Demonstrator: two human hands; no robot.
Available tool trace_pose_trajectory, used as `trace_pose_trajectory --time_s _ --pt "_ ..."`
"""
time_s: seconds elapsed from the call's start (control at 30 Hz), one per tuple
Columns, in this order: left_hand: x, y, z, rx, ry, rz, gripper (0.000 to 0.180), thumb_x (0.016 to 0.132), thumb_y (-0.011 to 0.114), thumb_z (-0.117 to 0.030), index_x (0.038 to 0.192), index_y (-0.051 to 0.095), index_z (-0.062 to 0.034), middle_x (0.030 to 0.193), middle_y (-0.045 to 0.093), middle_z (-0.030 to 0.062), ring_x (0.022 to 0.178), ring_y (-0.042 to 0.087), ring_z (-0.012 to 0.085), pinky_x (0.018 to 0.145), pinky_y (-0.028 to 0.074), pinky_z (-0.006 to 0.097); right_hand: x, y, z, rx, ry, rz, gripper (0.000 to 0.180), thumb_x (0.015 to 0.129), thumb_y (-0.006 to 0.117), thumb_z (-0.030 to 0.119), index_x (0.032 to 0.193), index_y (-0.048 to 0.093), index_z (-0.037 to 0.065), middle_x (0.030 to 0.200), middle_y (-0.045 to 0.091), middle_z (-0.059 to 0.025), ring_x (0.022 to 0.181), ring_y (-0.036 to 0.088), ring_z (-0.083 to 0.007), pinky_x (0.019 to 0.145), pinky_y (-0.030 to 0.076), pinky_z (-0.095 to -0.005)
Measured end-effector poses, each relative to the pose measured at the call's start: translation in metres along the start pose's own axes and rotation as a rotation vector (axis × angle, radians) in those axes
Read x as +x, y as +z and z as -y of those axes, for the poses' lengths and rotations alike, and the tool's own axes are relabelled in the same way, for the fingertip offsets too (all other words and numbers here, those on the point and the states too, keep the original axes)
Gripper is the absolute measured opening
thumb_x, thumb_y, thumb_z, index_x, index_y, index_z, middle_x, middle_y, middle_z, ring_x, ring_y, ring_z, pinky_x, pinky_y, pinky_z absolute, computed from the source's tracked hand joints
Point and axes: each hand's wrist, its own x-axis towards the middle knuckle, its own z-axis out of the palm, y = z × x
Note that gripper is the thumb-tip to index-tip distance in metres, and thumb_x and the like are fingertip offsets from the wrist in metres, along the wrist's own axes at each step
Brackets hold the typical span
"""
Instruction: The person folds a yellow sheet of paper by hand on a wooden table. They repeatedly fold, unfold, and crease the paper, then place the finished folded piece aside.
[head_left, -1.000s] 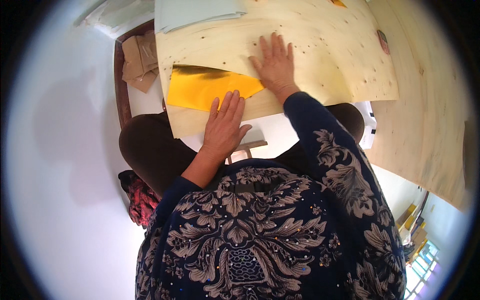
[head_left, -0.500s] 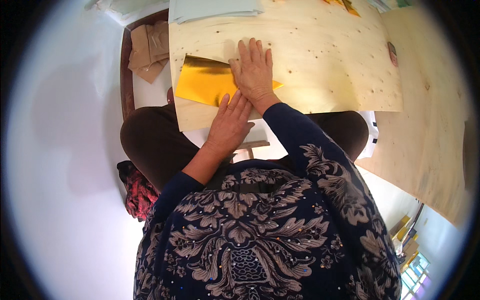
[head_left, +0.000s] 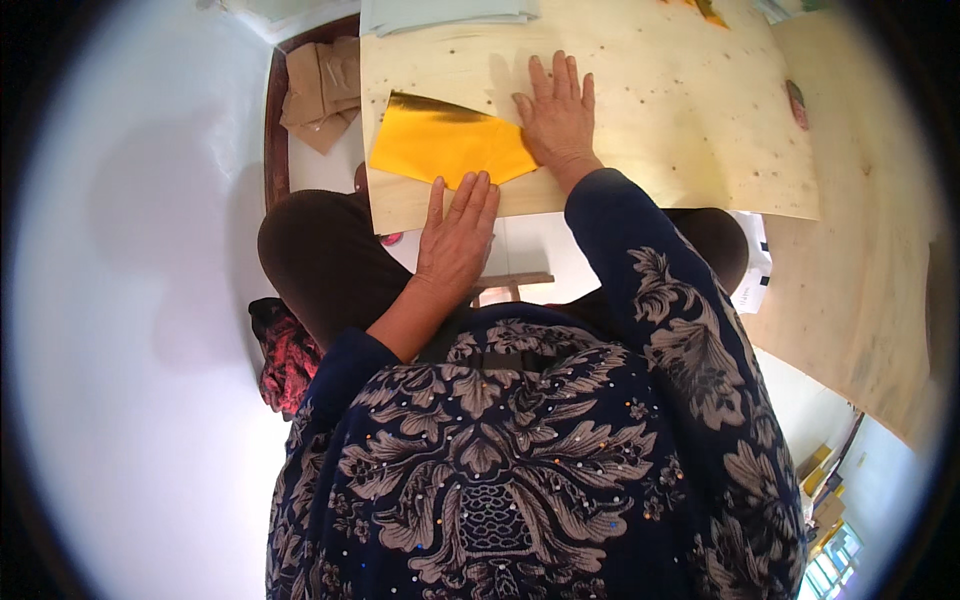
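A shiny gold foil sheet (head_left: 440, 145) lies flat on the pale wooden board (head_left: 670, 130), its far left edge showing darker. Its outline tapers toward the right. My left hand (head_left: 460, 230) rests at the near edge of the sheet, fingers stretched forward and fingertips touching it. At the sheet's right end, my right hand (head_left: 560, 118) lies palm down on the board with its fingers spread, the side of the hand against the foil. Neither hand grips anything.
Pale grey-blue sheets (head_left: 440, 12) lie at the board's far left edge. More gold pieces (head_left: 710, 10) show at the far right, and a small reddish object (head_left: 797, 105) near the right edge. Brown paper (head_left: 320, 95) sits beyond the left edge. A second wooden panel (head_left: 860, 220) stands at right.
My right hand has slid right, off the foil's middle, and the hands have come apart. The foil's right point no longer sticks out; its right end now shows a blunt edge. The view has shifted slightly.
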Motion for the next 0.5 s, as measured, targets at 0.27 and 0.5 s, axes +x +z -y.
trace_pose_trajectory --time_s 0.27,0.5 --pt "0.004 -0.001 -0.004 -0.05 -0.054 0.029 0.068 0.077 0.071 -0.022 0.138 0.047 -0.0039 0.147 0.044 0.0126 0.142 0.033 0.0256 0.118 0.011 0.054 0.022 -0.021 0.06 -0.011 0.069 0.051 0.06 0.093 0.055 0.04 0.143 0.045 0.008 0.151 0.034 -0.0219 0.143 0.026 -0.0357 0.114 0.022 -0.0533" --pt "0.001 0.001 0.001 -0.005 -0.034 0.056 0.077 0.076 0.075 -0.021 0.144 0.041 -0.0096 0.152 0.038 0.009 0.143 0.031 0.0268 0.118 0.01 0.055 -0.005 0.003 0.061 0.162 -0.015 0.025 0.063 0.092 0.055 0.044 0.143 0.044 0.009 0.151 0.033 -0.0237 0.143 0.027 -0.0376 0.116 0.016 -0.0535"
